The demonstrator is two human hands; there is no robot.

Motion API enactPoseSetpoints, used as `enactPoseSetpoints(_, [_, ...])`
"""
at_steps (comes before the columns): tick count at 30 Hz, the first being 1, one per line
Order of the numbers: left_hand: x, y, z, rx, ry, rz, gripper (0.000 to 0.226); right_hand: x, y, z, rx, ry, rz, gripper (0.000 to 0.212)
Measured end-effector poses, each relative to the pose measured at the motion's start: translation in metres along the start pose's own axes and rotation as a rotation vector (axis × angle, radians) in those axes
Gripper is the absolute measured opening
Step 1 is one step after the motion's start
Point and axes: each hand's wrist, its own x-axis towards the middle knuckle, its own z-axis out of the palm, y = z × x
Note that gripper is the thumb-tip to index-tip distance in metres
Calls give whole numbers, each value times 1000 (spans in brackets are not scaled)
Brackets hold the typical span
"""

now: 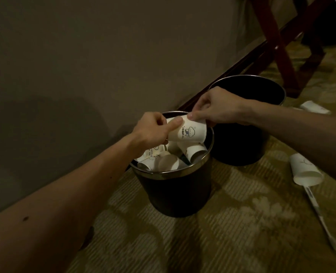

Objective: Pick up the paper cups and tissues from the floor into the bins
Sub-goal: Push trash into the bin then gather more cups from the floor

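A white paper cup [189, 133] with a blue print hangs on its side over the near black bin [175, 192]. My left hand [151, 129] grips its left end, thumb on top. My right hand [216, 109] pinches its upper right edge. Several white paper cups [167, 160] lie piled inside this bin, close to its metal rim. A second black bin [242, 146] stands just behind and to the right, its inside dark. On the carpet at the right lie one paper cup [305, 170] on its side and another paper cup [314, 107] farther back.
A white plastic utensil [319, 215] lies on the patterned carpet at the right. A plain wall [104, 56] with a dark skirting board runs behind the bins. Dark red wooden furniture legs [279, 46] stand at the top right.
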Motion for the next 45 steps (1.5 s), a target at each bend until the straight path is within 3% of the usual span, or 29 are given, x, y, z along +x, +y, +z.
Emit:
enactPoseSetpoints(10, [-23,-22,2,438,-129,-22,28,-13,-15,33,-254,-51,21,21])
enactPoseSetpoints(13, [-35,-13,-23,547,-104,39,23,-20,-31,35,-539,164,-173,33])
enactPoseSetpoints(15, [-47,-9,-44,580,-42,104,18,-28,-45,46,-542,256,-294,38])
enactPoseSetpoints(18, [-76,-17,-77,619,110,192,19,-41,-68,77,-505,138,-422,36])
enactPoseSetpoints(20, [-97,-31,-96,649,124,180,21,-49,-84,102,-474,46,-486,31])
enactPoseSetpoints(23, [-127,-74,-117,663,93,61,18,-53,-100,150,-389,-113,-505,22])
enactPoseSetpoints(26, [-156,-134,-128,625,96,-92,16,-54,-106,216,-310,-298,-412,12])
enactPoseSetpoints(28, [-169,-174,-129,630,95,-178,36,-56,-100,260,-289,-393,-351,13])
enactPoseSetpoints(33, [-186,-251,-125,574,42,-430,80,-65,-79,337,-267,-627,-249,41])
enactPoseSetpoints(37, [-191,-303,-125,379,72,-514,101,-60,-73,377,-191,-657,-190,54])
enactPoseSetpoints(41, [-189,-330,-109,220,242,-368,74,-57,-63,398,-173,-659,-94,59])
enactPoseSetpoints(45, [-188,-335,-108,124,239,-321,59,-55,-63,403,-47,-642,-22,60])
